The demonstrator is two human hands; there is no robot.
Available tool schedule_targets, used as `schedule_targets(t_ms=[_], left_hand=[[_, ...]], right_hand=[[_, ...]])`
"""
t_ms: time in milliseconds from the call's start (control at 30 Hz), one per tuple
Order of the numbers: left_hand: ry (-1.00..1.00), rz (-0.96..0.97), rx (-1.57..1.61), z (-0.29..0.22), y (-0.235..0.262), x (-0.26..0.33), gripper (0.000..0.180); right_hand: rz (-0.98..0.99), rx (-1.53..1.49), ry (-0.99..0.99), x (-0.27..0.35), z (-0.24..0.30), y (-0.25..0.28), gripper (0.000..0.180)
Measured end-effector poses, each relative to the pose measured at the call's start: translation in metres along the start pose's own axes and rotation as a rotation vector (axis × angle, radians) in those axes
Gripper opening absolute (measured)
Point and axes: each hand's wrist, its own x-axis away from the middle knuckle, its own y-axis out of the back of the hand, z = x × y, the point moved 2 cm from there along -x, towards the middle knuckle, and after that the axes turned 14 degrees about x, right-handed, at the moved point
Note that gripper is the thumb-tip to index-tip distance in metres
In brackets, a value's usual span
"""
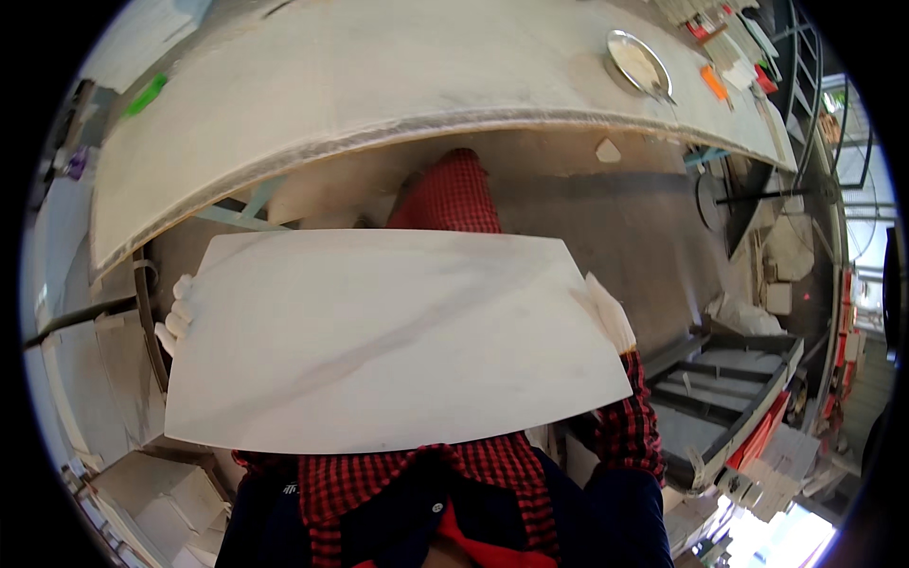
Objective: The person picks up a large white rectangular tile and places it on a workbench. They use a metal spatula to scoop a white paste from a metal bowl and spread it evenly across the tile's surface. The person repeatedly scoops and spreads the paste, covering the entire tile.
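Note:
A large white slab with soft grey veins (388,341), like a marble-look tile, is held flat in front of my body. My left hand (177,314), in a white glove, grips its left edge with the fingers curled round from outside. At the right edge, my right hand (611,314), also in a white glove, is closed on the slab; part of it is hidden beneath. A red and black checked sleeve (639,417) covers my right forearm. Beyond the slab, a leg in red checked cloth (454,194) shows above the floor.
Ahead stands a long pale worktable (379,76) with a curved-looking front edge. On it are a metal bowl of pale paste (636,64), an orange scraper (714,82) and a green tool (146,96). A metal frame rack (724,388) is at right, boxes (161,502) at lower left.

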Motion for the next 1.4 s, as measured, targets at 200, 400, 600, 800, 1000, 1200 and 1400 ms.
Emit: schedule_targets(t_ms=[200, 400, 600, 800, 1000, 1200, 1400], left_hand=[[-0.019, 0.013, 0.025, -0.003, -0.038, -0.025, 0.036], [-0.137, -0.012, 0.025, -0.062, -0.069, -0.051, 0.038], [-0.055, 0.060, 0.090, -0.074, -0.119, -0.069, 0.041], [0.535, 0.405, 0.115, -0.135, -0.131, -0.063, 0.045], [0.444, 0.614, -0.545, -0.162, -0.204, -0.051, 0.055], [0.365, 0.485, -0.558, -0.116, -0.200, -0.085, 0.054], [0.353, 0.419, -0.580, -0.092, -0.211, -0.112, 0.051]], right_hand=[[-0.084, -0.047, 0.151, -0.006, -0.053, 0.036, 0.047], [-0.171, 0.236, 0.531, 0.038, 0.058, -0.040, 0.047], [-0.345, 0.404, 0.749, 0.014, 0.102, -0.039, 0.044], [-0.260, 0.029, 0.714, -0.030, 0.073, -0.040, 0.052], [-0.361, -0.078, 0.787, -0.045, 0.059, -0.001, 0.059], [-0.464, -0.039, 0.749, -0.062, 0.083, -0.024, 0.077], [-0.494, -0.193, 0.600, -0.111, 0.087, -0.038, 0.086]])
